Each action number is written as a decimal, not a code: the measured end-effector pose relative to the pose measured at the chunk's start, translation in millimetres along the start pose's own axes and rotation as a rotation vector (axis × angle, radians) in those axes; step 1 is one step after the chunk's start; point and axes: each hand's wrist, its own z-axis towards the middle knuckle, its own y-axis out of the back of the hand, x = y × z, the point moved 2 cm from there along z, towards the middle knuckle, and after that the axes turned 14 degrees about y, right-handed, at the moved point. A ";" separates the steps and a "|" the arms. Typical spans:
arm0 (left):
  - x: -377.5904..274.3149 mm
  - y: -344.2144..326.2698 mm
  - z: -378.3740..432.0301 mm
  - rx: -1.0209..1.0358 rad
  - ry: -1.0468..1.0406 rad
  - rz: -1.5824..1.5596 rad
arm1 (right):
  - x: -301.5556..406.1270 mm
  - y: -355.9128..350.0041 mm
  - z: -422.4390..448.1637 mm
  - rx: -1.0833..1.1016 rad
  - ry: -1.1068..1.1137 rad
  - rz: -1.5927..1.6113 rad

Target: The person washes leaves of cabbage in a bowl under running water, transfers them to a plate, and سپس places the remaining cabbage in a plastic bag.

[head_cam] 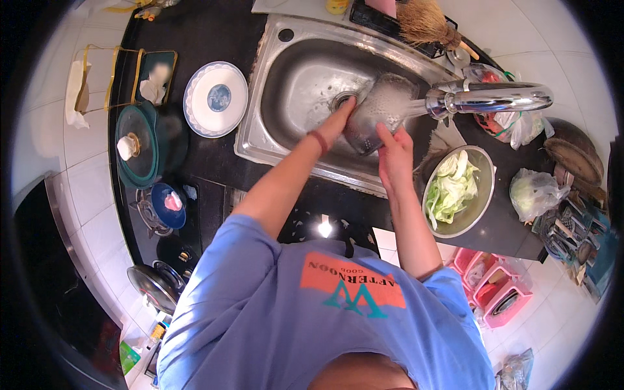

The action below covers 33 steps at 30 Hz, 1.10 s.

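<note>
My right hand (395,151) grips the near right edge of a greyish perforated basket (378,109), which is tilted over the stainless-steel sink (297,90). Water runs from the chrome faucet (487,99) onto the basket's right side. My left hand (340,119), a reddish band at its wrist, is against or right beside the basket's left side. Its fingers are partly hidden, so I cannot tell whether it grips. Close to its fingertips lies the sink drain (342,101). Right of the sink, an oval metal bowl (482,207) holds torn green leaves (452,187).
A blue-rimmed white plate (199,100) lies left of the sink, near a green lidded pot (170,141). A blue bowl (161,214) with pinkish food sits by the stove. At right are a bagged vegetable (534,195) and a utensil rack (570,231). A straw brush (424,24) stands behind.
</note>
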 end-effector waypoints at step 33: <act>1.7 24.8 -42.2 -0.266 -0.080 -0.298 | -25.9 -15.4 44.8 1.246 -0.058 -1.074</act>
